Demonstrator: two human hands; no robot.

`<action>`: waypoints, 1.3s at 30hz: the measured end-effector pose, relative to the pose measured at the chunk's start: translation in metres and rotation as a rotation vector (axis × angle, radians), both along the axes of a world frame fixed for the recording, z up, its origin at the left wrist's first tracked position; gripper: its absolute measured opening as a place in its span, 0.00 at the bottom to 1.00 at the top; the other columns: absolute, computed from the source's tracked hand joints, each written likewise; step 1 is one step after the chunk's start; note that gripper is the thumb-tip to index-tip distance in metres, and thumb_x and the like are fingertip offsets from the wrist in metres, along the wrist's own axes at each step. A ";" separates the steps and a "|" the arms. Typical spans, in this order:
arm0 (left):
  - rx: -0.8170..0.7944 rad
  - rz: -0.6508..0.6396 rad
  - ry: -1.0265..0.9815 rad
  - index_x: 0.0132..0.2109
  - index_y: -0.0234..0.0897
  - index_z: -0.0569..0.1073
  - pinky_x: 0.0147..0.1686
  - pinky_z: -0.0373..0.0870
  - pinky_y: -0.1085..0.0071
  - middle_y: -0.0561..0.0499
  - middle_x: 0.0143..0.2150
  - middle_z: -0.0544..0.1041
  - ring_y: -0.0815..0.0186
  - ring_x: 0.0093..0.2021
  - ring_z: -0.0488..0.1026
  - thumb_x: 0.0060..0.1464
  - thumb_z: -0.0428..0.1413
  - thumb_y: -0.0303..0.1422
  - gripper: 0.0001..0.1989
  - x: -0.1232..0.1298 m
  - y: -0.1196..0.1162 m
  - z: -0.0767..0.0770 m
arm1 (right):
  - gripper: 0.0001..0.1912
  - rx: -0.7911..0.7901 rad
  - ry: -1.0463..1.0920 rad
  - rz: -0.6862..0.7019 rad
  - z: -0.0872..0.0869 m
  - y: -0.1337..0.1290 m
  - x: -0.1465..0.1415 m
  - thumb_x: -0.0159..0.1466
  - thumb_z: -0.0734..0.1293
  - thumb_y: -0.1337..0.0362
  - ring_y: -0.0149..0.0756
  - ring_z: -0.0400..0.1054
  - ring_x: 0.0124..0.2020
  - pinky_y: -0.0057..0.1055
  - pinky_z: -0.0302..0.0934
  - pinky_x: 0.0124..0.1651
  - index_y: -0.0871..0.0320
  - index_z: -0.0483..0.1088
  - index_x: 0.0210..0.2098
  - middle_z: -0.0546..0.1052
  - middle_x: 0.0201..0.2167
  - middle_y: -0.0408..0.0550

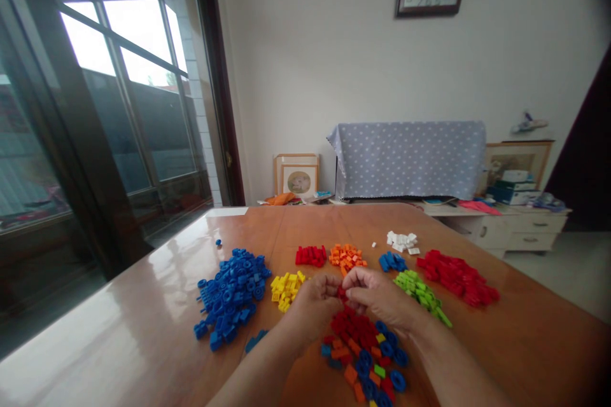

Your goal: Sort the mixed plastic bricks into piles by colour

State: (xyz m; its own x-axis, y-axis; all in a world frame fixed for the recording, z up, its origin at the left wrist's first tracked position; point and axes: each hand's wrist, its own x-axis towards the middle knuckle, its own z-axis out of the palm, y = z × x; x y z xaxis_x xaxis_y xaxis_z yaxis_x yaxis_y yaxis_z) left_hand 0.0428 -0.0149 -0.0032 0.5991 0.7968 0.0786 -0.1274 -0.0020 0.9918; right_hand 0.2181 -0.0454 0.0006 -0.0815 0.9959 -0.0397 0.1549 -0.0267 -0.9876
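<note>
The grip of both hands is drawn in and nearly closed: the left hand and the right hand meet at the fingertips, curled around a small red brick. Only a sliver of that brick shows between them, so which hand has hold of it, or whether both do, cannot be made out. Just below the hands lies a mixed heap of bricks in red, blue, orange, and a little green and yellow, its upper part hidden behind the hands and its lower edge nearly cut off by the frame. On the glossy wooden bench, sorted piles stand around them: a large blue pile and a yellow pile to the left, touching neither hand, and a green pile just beside the right hand. Farther off lie a small red pile, an orange pile, a small blue pile, a white pile and a large red pile. Both forearms run off the bottom of the picture.
</note>
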 end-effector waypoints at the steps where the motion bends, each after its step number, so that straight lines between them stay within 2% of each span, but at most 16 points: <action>1: -0.005 0.009 0.010 0.43 0.32 0.74 0.33 0.64 0.73 0.49 0.33 0.78 0.67 0.33 0.74 0.48 0.61 0.31 0.13 0.000 -0.001 0.001 | 0.05 0.002 0.006 -0.003 -0.001 0.000 0.000 0.55 0.66 0.66 0.29 0.63 0.25 0.27 0.57 0.30 0.55 0.69 0.33 0.72 0.24 0.38; 5: -0.022 0.052 0.062 0.43 0.32 0.74 0.33 0.63 0.73 0.51 0.31 0.77 0.69 0.31 0.72 0.52 0.59 0.33 0.12 -0.001 -0.003 0.003 | 0.04 0.014 0.019 0.000 -0.002 0.001 0.000 0.55 0.67 0.66 0.28 0.62 0.24 0.26 0.56 0.30 0.56 0.69 0.32 0.71 0.24 0.38; 13: -0.051 0.073 -0.030 0.43 0.32 0.74 0.36 0.66 0.71 0.48 0.35 0.79 0.65 0.35 0.76 0.45 0.64 0.31 0.16 0.000 0.000 0.000 | 0.09 -0.005 0.100 -0.004 0.003 -0.001 -0.001 0.56 0.68 0.64 0.30 0.67 0.27 0.28 0.62 0.34 0.56 0.69 0.37 0.75 0.28 0.39; 17: -0.028 0.084 -0.053 0.43 0.33 0.73 0.39 0.69 0.71 0.48 0.35 0.79 0.64 0.37 0.77 0.46 0.64 0.31 0.16 0.001 -0.001 0.002 | 0.10 -0.001 0.126 0.004 0.003 -0.001 0.000 0.56 0.70 0.63 0.30 0.67 0.28 0.29 0.63 0.35 0.57 0.69 0.37 0.75 0.28 0.40; 21: 0.004 0.085 -0.053 0.42 0.33 0.72 0.38 0.69 0.71 0.48 0.35 0.79 0.65 0.36 0.77 0.47 0.64 0.31 0.15 0.002 -0.001 0.000 | 0.09 0.010 0.109 0.001 0.003 -0.001 0.001 0.56 0.70 0.61 0.30 0.67 0.28 0.29 0.63 0.34 0.58 0.70 0.35 0.75 0.27 0.41; 30: 0.014 -0.027 -0.084 0.42 0.34 0.71 0.39 0.70 0.70 0.48 0.35 0.80 0.63 0.37 0.78 0.47 0.59 0.26 0.12 0.005 0.001 -0.004 | 0.04 0.018 0.067 -0.060 0.005 0.000 -0.002 0.55 0.67 0.64 0.30 0.66 0.25 0.27 0.59 0.30 0.57 0.70 0.31 0.73 0.23 0.40; 39: 0.011 0.024 -0.067 0.45 0.32 0.71 0.37 0.70 0.71 0.47 0.35 0.81 0.64 0.35 0.78 0.48 0.59 0.26 0.14 0.006 0.000 -0.004 | 0.11 0.022 0.109 -0.062 0.004 -0.001 -0.004 0.54 0.71 0.60 0.30 0.65 0.26 0.27 0.59 0.31 0.57 0.68 0.34 0.72 0.24 0.38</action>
State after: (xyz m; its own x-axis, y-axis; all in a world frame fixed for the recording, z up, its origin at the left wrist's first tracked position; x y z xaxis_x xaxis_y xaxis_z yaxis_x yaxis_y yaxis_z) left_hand 0.0485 -0.0154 -0.0073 0.5728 0.8099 0.1264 -0.1935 -0.0163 0.9810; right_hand 0.2144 -0.0459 0.0044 -0.0229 0.9997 -0.0122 0.0457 -0.0111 -0.9989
